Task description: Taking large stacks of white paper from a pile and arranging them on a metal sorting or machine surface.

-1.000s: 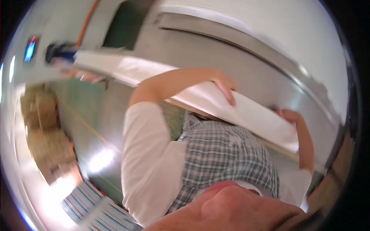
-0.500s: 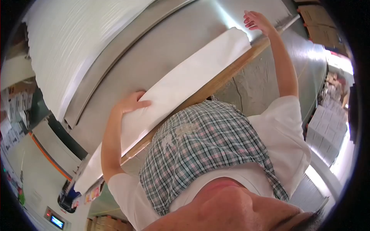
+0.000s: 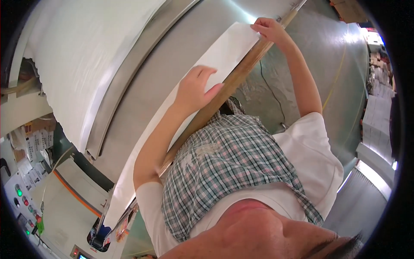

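Note:
A long white folded strip of sheet material (image 3: 226,47) lies along the near edge of the metal table, running from lower left to upper right. I cannot tell whether it is cloth, film or paper. At its upper right end my right hand (image 3: 269,31) pinches the corner between thumb and fingers. My left hand (image 3: 196,88) is over the strip's middle, thumb and fingers apart, with nothing held. Whether its palm touches the strip is not clear. Past the table top, a large stack of white rippled sheets (image 3: 90,60) stands at the upper left.
A wooden edge (image 3: 246,64) borders the metal table top (image 3: 159,86) on my side. A raised metal rail (image 3: 133,69) runs before the stack. A control panel with lit buttons (image 3: 26,200) is at the left. A black cable (image 3: 271,90) trails on the floor; cartons (image 3: 379,103) stand right.
My right hand has come down and inward onto the strip's end and now grips it. My left hand has slid up along the strip toward the right. The view has shifted.

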A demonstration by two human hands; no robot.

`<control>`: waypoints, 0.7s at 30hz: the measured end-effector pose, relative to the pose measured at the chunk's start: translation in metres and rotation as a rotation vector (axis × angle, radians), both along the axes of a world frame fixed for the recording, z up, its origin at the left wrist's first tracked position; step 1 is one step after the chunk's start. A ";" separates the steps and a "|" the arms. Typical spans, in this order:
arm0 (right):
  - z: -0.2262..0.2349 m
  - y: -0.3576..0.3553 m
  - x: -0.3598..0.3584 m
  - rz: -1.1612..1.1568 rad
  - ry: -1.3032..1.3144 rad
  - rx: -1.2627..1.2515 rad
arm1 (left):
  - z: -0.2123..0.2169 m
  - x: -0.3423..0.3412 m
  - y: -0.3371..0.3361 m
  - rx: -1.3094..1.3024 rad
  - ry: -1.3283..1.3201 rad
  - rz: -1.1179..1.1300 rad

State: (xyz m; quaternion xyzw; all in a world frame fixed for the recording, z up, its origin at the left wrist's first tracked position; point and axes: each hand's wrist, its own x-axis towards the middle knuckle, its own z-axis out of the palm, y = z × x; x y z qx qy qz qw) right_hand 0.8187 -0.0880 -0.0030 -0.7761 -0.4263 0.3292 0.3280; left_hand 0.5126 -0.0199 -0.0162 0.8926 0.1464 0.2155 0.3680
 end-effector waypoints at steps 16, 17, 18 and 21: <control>-0.021 -0.007 0.024 -0.101 0.193 0.248 | -0.022 0.089 0.039 -0.416 0.012 0.215; -0.028 -0.011 0.027 -0.049 0.129 0.166 | -0.026 0.089 0.040 -0.424 -0.015 0.220; -0.035 -0.015 0.028 0.023 0.079 0.187 | -0.030 0.088 0.040 -0.432 -0.042 0.226; -0.021 -0.011 0.008 0.126 -0.072 0.141 | -0.034 0.085 0.041 -0.457 -0.077 0.232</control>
